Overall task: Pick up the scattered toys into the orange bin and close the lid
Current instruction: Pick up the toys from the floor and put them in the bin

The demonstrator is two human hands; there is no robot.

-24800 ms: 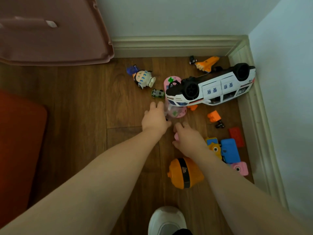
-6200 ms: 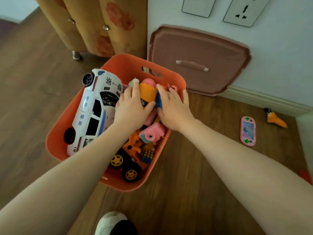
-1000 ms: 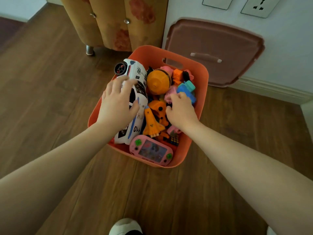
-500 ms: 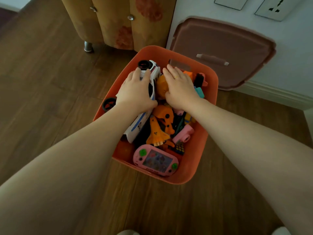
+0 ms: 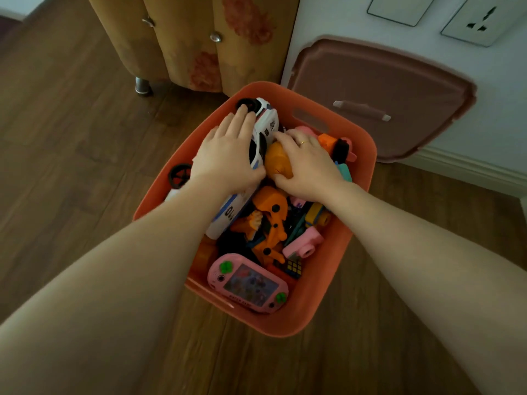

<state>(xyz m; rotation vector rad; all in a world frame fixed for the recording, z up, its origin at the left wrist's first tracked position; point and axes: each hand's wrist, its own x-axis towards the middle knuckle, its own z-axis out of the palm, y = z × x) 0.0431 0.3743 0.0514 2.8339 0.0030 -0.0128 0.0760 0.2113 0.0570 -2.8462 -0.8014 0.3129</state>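
Both hands, left and right, press flat on toys; the car sticks above the bin, so the lid may not close.

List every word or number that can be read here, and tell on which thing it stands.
"110", seen upside down: on the side of the white toy police car in the orange bin.
Print under the pink game console's screen: too small to read.
Marks on the car's roof: too blurred to read.

Every toy has moved from the floor into the orange bin, where both hands now press them down.
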